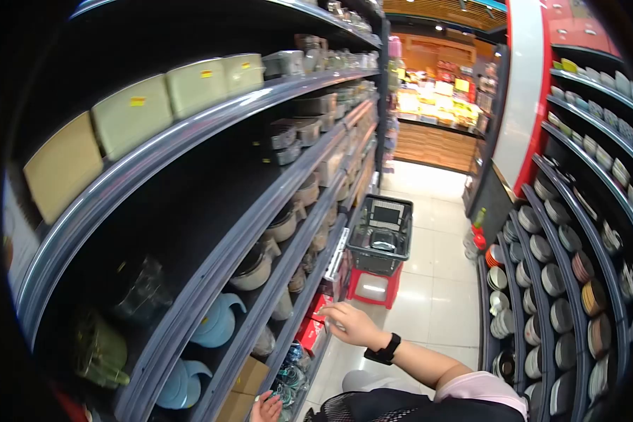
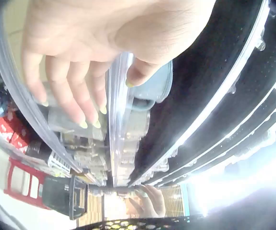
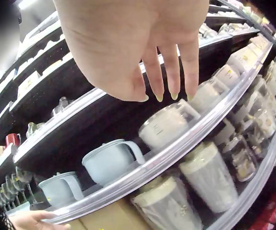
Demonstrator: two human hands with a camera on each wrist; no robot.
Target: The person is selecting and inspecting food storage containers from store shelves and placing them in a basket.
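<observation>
Right hand (image 1: 354, 325) and left hand (image 1: 266, 409) both show me empty fingers, loosely extended with the thumbs apart from them; neither pinches anything. I take the farther blue lidded mug (image 3: 107, 163) as my landmark: it sits upright on the shelf, just behind the clear shelf edge (image 3: 169, 160). Its handle curves out on the aisle side and along the row, towards the cream mug (image 3: 164, 127) just beyond it. Nearer the wearer than that landmark, on the same shelf, stands the nearer blue mug (image 3: 56, 189).

From my right wrist view, the right hand hangs beyond the landmark, with its fingertips showing above the cream mug, and the left hand is on the opposite side, by the nearer blue mug. I judge the right hand nearer to the cream mug and the left nearer to the closer blue one; for the landmark itself I cannot tell which has the shorter way. Either way, a reach would go inward from the aisle, over that edge, and the right hand faces the handle side. The left thumb overlaps a blue mug in the left wrist view, but I cannot tell whether they touch. Below the landmark stand cream-lidded pitchers (image 3: 212, 177).
</observation>
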